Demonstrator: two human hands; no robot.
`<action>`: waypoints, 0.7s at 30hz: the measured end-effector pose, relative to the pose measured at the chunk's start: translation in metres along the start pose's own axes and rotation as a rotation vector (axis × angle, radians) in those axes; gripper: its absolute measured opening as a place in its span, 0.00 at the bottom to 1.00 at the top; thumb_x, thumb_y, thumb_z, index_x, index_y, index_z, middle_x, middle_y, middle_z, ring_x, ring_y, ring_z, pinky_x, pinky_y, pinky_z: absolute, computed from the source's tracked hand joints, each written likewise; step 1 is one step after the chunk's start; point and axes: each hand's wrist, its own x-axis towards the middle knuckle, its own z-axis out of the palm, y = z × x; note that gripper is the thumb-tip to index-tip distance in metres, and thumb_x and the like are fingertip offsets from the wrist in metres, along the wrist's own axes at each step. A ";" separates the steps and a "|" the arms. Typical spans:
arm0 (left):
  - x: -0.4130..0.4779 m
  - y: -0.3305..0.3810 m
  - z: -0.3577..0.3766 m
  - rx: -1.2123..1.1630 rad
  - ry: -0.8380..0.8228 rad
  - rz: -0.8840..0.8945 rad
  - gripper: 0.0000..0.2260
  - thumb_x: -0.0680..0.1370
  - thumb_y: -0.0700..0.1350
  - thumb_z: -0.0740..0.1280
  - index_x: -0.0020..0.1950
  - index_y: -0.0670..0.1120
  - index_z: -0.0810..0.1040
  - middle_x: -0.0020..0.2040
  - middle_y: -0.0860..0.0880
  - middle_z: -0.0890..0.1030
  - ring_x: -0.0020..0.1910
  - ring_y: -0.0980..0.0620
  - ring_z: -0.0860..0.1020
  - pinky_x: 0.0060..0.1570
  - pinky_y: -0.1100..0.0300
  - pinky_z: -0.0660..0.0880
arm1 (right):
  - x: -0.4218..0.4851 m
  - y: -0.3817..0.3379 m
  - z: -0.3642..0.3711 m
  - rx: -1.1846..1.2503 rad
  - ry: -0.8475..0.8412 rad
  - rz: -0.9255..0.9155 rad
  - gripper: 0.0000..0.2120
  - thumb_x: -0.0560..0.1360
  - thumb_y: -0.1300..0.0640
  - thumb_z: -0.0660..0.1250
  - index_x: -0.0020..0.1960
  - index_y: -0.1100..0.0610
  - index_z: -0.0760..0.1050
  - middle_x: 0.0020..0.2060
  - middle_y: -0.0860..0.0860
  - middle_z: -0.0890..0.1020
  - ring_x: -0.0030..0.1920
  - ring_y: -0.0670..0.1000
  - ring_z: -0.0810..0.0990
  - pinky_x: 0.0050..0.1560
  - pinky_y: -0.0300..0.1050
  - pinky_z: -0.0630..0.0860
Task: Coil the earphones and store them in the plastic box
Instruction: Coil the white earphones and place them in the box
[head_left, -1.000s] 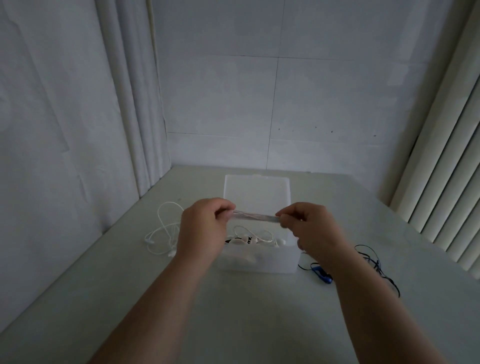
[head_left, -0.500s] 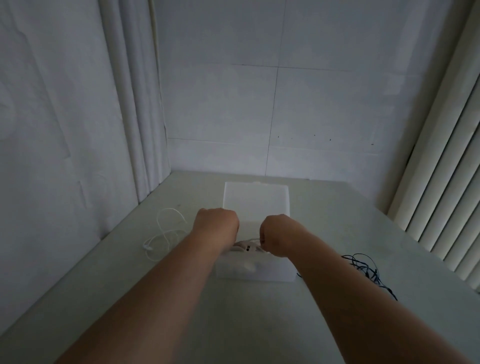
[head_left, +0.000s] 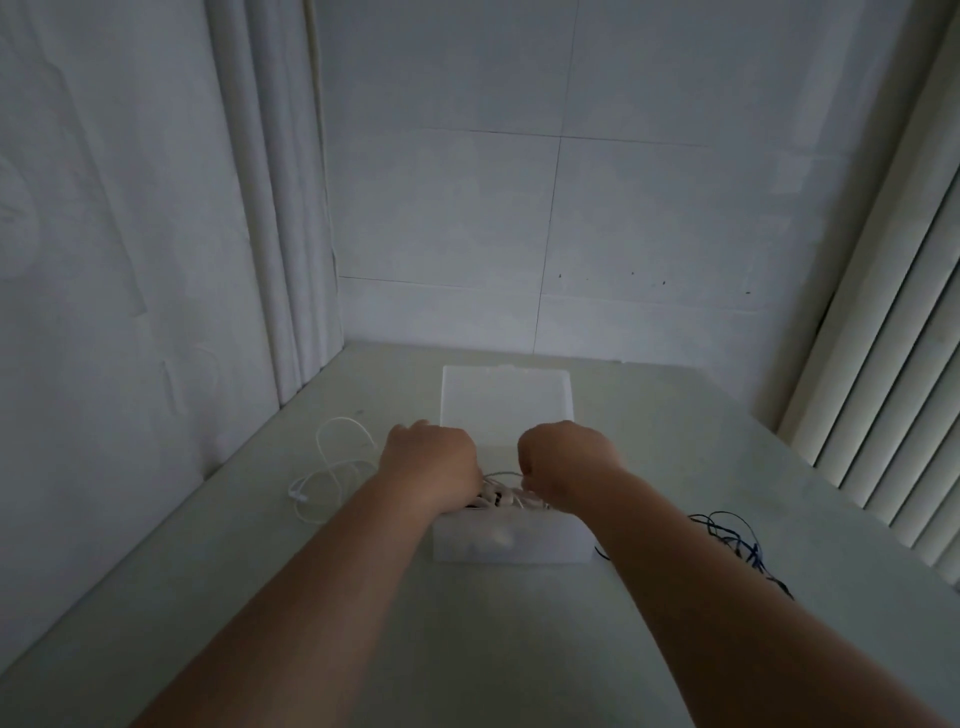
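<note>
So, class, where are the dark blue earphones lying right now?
In the head view, the dark blue earphones lie tangled on the table, just right of the translucent plastic box.

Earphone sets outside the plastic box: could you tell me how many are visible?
2: white earphones left of the plastic box; dark earphones right of it, partly behind the right forearm, which may hide more.
</note>
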 end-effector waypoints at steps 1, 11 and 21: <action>-0.002 0.002 -0.002 0.018 0.024 -0.002 0.15 0.77 0.49 0.57 0.56 0.47 0.80 0.57 0.46 0.78 0.59 0.43 0.72 0.54 0.50 0.66 | 0.000 0.000 0.000 0.004 -0.031 -0.003 0.06 0.74 0.59 0.67 0.49 0.53 0.80 0.46 0.52 0.82 0.46 0.55 0.81 0.43 0.47 0.77; -0.010 -0.003 -0.007 -0.193 -0.103 -0.010 0.16 0.75 0.49 0.60 0.57 0.50 0.82 0.62 0.47 0.78 0.60 0.43 0.75 0.58 0.51 0.72 | -0.014 0.001 -0.013 0.320 -0.034 -0.013 0.18 0.74 0.66 0.59 0.57 0.54 0.81 0.58 0.52 0.80 0.58 0.53 0.78 0.57 0.44 0.76; -0.052 -0.009 -0.006 -0.359 0.171 0.061 0.15 0.72 0.57 0.68 0.56 0.56 0.82 0.55 0.52 0.82 0.56 0.48 0.78 0.55 0.57 0.74 | -0.068 0.013 -0.002 0.556 0.191 -0.154 0.08 0.74 0.54 0.66 0.49 0.47 0.83 0.40 0.40 0.80 0.41 0.41 0.75 0.40 0.30 0.67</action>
